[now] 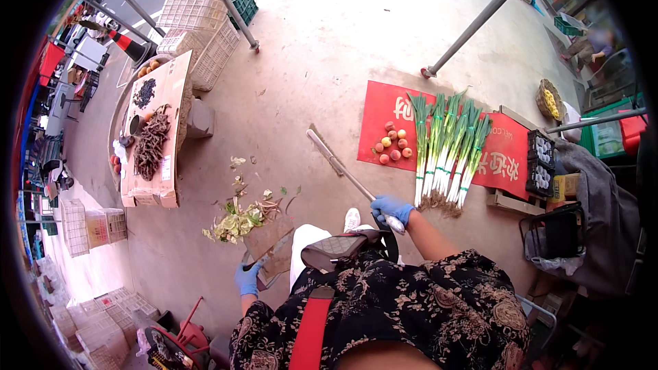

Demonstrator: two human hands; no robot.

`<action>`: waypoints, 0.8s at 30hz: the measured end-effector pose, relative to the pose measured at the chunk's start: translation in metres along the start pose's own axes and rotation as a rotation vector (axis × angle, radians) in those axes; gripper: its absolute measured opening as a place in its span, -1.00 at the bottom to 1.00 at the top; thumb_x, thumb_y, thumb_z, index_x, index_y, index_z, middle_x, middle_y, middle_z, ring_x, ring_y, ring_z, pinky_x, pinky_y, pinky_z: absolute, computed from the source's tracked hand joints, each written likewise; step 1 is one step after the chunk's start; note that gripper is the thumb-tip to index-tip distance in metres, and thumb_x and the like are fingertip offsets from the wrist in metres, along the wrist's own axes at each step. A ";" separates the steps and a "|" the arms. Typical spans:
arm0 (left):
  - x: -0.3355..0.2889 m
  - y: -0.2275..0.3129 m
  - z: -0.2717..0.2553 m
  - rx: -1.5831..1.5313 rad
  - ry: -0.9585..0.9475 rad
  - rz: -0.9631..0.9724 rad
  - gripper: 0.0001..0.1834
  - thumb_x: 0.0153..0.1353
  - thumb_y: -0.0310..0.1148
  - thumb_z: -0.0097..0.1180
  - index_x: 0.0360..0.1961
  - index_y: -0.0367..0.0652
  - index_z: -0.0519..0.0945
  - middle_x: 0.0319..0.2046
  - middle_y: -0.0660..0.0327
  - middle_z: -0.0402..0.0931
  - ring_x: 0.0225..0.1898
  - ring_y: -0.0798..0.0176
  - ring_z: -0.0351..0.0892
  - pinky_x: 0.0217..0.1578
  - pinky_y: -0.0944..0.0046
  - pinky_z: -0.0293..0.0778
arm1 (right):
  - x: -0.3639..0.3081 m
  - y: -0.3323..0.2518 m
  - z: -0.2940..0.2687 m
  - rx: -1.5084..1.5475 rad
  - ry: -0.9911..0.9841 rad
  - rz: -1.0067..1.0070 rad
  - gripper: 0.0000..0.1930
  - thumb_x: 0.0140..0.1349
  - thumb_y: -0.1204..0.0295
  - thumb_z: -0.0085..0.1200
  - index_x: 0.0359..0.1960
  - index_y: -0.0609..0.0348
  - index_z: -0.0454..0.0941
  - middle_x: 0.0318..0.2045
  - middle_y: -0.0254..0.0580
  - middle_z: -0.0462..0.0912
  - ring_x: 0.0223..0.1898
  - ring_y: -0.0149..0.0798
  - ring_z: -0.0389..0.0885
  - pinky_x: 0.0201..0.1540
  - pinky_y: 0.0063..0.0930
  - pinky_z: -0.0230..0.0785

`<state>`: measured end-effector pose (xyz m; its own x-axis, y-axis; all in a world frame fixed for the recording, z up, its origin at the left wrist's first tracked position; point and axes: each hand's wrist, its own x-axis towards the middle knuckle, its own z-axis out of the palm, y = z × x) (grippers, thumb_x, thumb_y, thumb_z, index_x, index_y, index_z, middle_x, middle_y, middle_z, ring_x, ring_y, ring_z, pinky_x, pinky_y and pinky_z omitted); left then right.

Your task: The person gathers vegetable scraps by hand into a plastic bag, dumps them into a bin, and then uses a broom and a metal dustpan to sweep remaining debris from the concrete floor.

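My right hand (392, 212), in a blue glove, is closed round the pale handle of a broom (358, 185). The broom's narrow head points away from me and to the left over the concrete. At lower left my left hand (247, 278), also gloved in blue, grips a dustpan (275, 259) beside my leg. Just beyond the dustpan lies a heap of wilted green leaves and scraps (236, 223), with loose bits scattered farther out. The broom head is apart from this heap. Part of the dustpan is hard to make out against the floor.
On the right, a red mat (384, 99) bears a row of leeks (445, 151) and several peaches (394, 142). A black crate (540, 164) stands beside it. At left is a cardboard-topped table (168, 157) with brown roots; stacked white crates (188, 14) and metal poles (473, 24) stand beyond.
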<state>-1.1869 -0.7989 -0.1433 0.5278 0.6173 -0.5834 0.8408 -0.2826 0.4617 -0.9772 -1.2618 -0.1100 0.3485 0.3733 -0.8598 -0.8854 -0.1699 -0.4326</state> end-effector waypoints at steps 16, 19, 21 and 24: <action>0.254 0.320 0.127 0.180 0.019 0.217 -0.59 -0.34 -0.19 0.40 -0.51 -0.22 0.52 -0.57 0.18 0.52 -0.53 0.30 0.46 -0.43 0.30 0.41 | 0.203 -0.258 -0.088 0.462 -0.023 0.243 -0.87 0.15 0.38 -0.08 -0.47 0.16 0.38 -0.75 -0.47 0.30 -0.79 -0.51 0.23 -0.82 -0.59 0.06; 0.297 0.380 0.153 0.152 -0.031 0.266 -0.61 -0.36 -0.23 0.40 -0.54 -0.22 0.52 -0.55 0.17 0.51 -0.51 0.26 0.47 -0.41 0.27 0.40 | 0.224 -0.310 -0.117 0.500 -0.011 0.235 -0.84 0.16 0.37 -0.10 -0.37 0.22 0.38 -0.73 -0.48 0.31 -0.77 -0.53 0.23 -0.79 -0.63 0.06; 0.324 0.423 0.166 0.240 -0.015 0.358 -0.61 -0.37 -0.24 0.40 -0.52 -0.22 0.52 -0.50 0.15 0.48 -0.45 0.21 0.46 -0.36 0.24 0.40 | 0.234 -0.348 -0.137 0.690 -0.040 0.140 -0.80 0.18 0.35 -0.12 -0.30 0.25 0.37 -0.72 -0.48 0.32 -0.77 -0.56 0.24 -0.79 -0.66 0.05; 0.359 0.484 0.203 0.207 -0.072 0.380 -0.58 -0.37 -0.26 0.39 -0.48 -0.24 0.51 -0.40 0.10 0.44 -0.38 0.13 0.45 -0.30 0.22 0.39 | 0.244 -0.398 -0.174 0.650 0.037 0.054 -0.80 0.18 0.34 -0.11 -0.31 0.24 0.38 -0.71 -0.47 0.33 -0.78 -0.57 0.25 -0.81 -0.66 0.06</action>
<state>-0.5665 -0.8629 -0.2645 0.8053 0.3903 -0.4462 0.5876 -0.6258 0.5130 -0.4865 -1.2618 -0.1950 0.2983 0.3461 -0.8895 -0.9034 0.4030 -0.1462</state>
